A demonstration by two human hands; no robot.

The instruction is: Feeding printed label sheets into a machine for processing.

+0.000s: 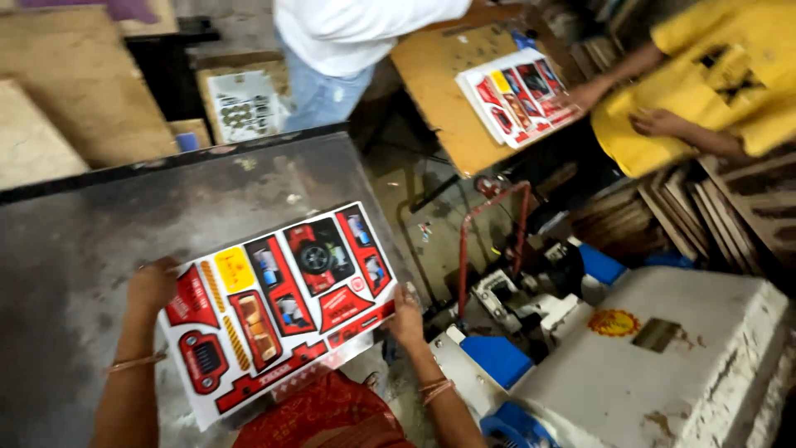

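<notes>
both hands (152, 284) gripping printed sheet (278, 309) edges

- Left hand (152, 284): fingers hidden behind printed sheet (278, 311).
- Right hand (406, 319): palm hidden; grip unclear.
- Far sheet stack (518, 93): motion-blurred, detail unreadable.
- Both co-workers cropped at top edge.

Sticker sheet (278, 311) lower centre: white, red panels, yellow patch, black wheel print. Table (99, 224) left: dark grey, stained. Garment (319, 415) bottom: red, orange pattern. Shirt (705, 75) upper right: yellow. Machine (663, 365) lower right: white, blue parts.
</notes>
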